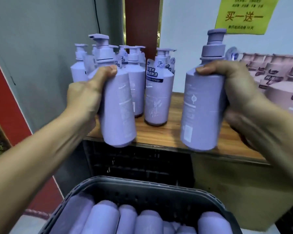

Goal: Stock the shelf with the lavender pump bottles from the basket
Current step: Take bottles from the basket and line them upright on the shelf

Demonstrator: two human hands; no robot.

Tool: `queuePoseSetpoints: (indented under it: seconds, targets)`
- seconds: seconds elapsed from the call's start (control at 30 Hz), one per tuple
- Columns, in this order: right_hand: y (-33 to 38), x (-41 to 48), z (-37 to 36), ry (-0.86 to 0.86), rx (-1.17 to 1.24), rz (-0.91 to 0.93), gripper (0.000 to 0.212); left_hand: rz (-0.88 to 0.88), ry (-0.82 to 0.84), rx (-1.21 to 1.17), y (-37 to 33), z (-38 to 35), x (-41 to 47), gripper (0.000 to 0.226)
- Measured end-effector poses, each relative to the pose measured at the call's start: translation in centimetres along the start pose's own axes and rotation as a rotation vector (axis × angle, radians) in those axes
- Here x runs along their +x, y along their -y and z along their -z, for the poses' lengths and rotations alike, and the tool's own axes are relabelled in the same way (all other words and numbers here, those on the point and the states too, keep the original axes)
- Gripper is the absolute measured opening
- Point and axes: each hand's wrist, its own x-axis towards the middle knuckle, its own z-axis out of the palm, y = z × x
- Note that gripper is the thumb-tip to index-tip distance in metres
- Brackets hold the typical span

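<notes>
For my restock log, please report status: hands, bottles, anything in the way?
Left hand grips one lavender bottle, right hand grips a second bottle, both at the shelf front edge. Standing bottles fill the back left; front centre bare. Basket holds more.

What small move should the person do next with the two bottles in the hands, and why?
Probably set the right bottle down on the bare wood of the shelf, right of the standing bottles. The right hand and left hand each grip a bottle, pump up, at the shelf's front edge, and that spot looks free.
</notes>
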Motion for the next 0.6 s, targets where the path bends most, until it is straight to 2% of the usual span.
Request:
queuePoseSetpoints:
  seconds: [0.13,0.33,0.43,0.6]
  targets:
    - [-0.7,2.9,-1.2,-0.125,-0.059,-0.068,0.031,-0.019,-0.097,0.11,1.3,-0.5,3.0,0.04]
    - [-3.4,5.3,-1.8,-0.276,-0.068,-0.093,0.028,-0.082,-0.171,0.34,3.4,-0.9,5.8,0.066]
    - [-4.4,6.3,-1.7,-0.336,-0.065,-0.081,0.028,-0.119,-0.203,0.374,4.0,-1.0,6.8,0.068]
    - [-5.5,7.5,-1.1,-0.427,-0.049,-0.013,0.043,-0.106,-0.23,0.391,4.1,-1.5,7.2,0.065]
